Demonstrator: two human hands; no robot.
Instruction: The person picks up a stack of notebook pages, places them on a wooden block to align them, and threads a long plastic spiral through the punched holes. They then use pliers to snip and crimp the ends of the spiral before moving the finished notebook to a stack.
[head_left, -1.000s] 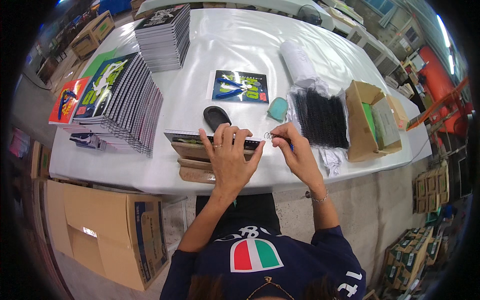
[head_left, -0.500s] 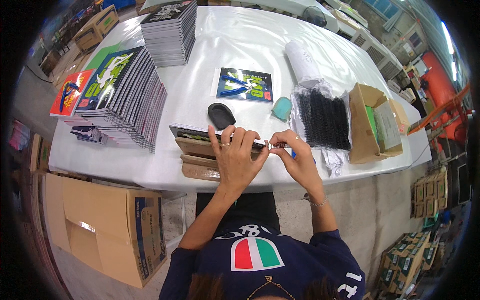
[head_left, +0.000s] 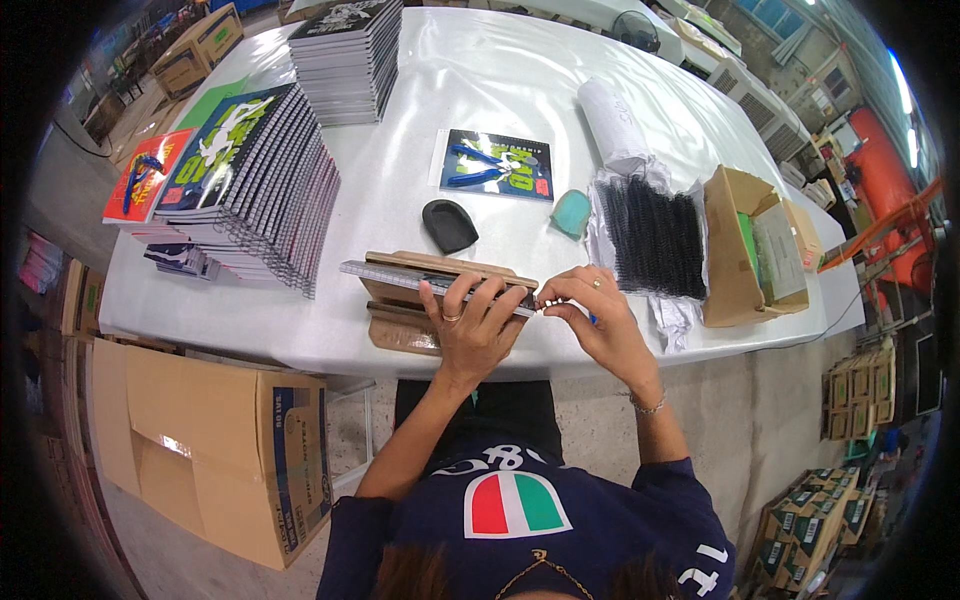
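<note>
My left hand (head_left: 475,325) is closed around a notebook (head_left: 385,273), pressing its pages together with the edge tilted up. The notebook rests in a slotted brown wooden stand (head_left: 403,330) near the table's front edge. At the notebook's right end, the thumb and fingers of my right hand (head_left: 605,325) are pinched on the end of a thin spiral wire, mostly hidden by the fingers. Beyond the stand lie a black hollow pad (head_left: 448,227) and a teal one (head_left: 571,214). Blue-handled pliers (head_left: 478,178) rest on another notebook (head_left: 535,158).
Many black spiral wires (head_left: 652,240) lie on white paper at the right, beside an open cardboard box (head_left: 728,260). A white wrapped roll (head_left: 610,120) is behind them. Stacked notebooks (head_left: 270,190) stand at the left, with a taller stack (head_left: 345,70) farther back. A large carton (head_left: 215,430) sits below the table.
The notebook has tipped over in the stand, so its pale page edge now faces me. My right hand stays pinched at its right end and has shifted slightly right and downward.
</note>
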